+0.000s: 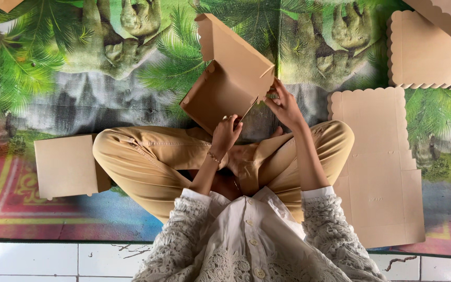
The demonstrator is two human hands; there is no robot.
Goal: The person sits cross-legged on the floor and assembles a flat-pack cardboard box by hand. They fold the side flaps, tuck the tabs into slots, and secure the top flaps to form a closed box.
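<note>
I sit cross-legged on a printed mat and hold a half-folded brown cardboard box up over my knees. Its scalloped lid flap stands open at the top. My left hand grips the box's lower near edge. My right hand pinches the box's right corner, where a side flap meets the wall. Both hands are closed on the cardboard.
A finished closed brown box lies by my left knee. A stack of flat scalloped cardboard blanks lies by my right knee, with more blanks at the top right. The jungle-print mat ends at white floor tiles near me.
</note>
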